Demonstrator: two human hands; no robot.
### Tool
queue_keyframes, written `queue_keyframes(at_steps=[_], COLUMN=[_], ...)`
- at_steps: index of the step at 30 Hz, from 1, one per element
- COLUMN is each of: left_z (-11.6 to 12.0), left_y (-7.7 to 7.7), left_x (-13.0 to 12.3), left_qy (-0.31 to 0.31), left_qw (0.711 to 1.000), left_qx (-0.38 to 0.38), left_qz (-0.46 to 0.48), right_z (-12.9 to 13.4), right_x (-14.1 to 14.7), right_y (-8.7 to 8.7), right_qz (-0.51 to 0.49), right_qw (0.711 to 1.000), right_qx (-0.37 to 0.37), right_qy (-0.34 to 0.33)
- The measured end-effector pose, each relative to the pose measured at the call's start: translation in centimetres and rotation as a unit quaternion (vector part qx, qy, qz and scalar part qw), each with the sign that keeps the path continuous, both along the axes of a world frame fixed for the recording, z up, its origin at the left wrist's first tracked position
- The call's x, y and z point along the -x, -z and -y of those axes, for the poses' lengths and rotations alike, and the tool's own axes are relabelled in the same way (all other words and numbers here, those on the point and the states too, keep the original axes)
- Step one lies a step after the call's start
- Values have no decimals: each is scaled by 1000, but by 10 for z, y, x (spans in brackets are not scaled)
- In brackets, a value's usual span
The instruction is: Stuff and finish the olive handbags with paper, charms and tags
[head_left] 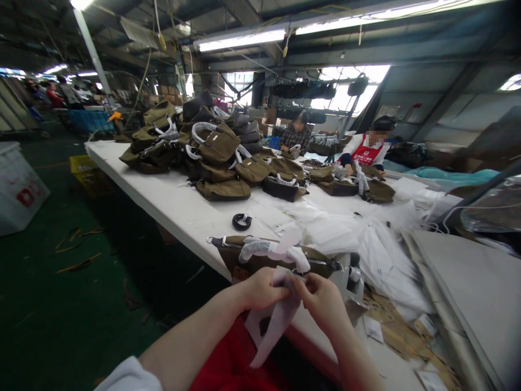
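Note:
An olive bag point(232, 251) with dark ends lies at the table's near edge, its handles wrapped in white material point(260, 248). Just in front of it, my left hand point(264, 290) pinches a thin white strip point(274, 326) that hangs down toward my lap. My right hand point(319, 296) is closed on the same strip, its fingertips close to those of my left hand. Beyond the bag sits a black coiled strap point(241, 221).
Olive bags point(222, 144) are heaped on the white table point(163, 201). Thin white sheets point(345, 233) lie to the right, near brown tags point(402, 331). Two people point(366, 152) point(297, 136) are across the table. A white bin point(18, 184) stands at left.

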State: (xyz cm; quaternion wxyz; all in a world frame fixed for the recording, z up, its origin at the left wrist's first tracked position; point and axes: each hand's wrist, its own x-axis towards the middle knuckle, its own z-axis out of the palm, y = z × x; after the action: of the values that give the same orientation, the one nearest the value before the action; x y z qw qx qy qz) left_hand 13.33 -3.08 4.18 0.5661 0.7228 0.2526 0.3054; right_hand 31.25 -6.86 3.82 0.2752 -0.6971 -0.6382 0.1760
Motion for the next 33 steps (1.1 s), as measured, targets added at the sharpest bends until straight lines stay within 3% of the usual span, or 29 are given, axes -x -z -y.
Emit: queue_keyframes(at_steps=[6,9,13,19,24,27,30,33], left_z=[-1,2,11,22,21,22,28,32], left_y=[0,-2,-10,-30,-34,-31,-30,-31], left_x=[-8,-11,-15,-23,-20,-18,-20,-22], left_qy=[14,-15,-63,-59,2,34,-2,-27], left_qw=[999,994,931,877,886,896,900,890], left_qx=[46,-40,-179,-224,-224,-218,-219,-220], left_qz=[-7,-97,-310,-421,-406,-385,-377,-399], right_z=[-1,5,9,5,10,12,12,16], right_x=[10,19,24,14,9,10,9,9], right_y=[7,10,12,7,1,2,4,-3], right_qz=[-31,-23,-14,-102,-177,-144,-88,-55], right_qw=[999,998,997,994,978,986,995,996], right_qx=[8,-20,-34,24,107,75,29,37], right_qy=[39,63,67,16,-21,-36,-30,-55])
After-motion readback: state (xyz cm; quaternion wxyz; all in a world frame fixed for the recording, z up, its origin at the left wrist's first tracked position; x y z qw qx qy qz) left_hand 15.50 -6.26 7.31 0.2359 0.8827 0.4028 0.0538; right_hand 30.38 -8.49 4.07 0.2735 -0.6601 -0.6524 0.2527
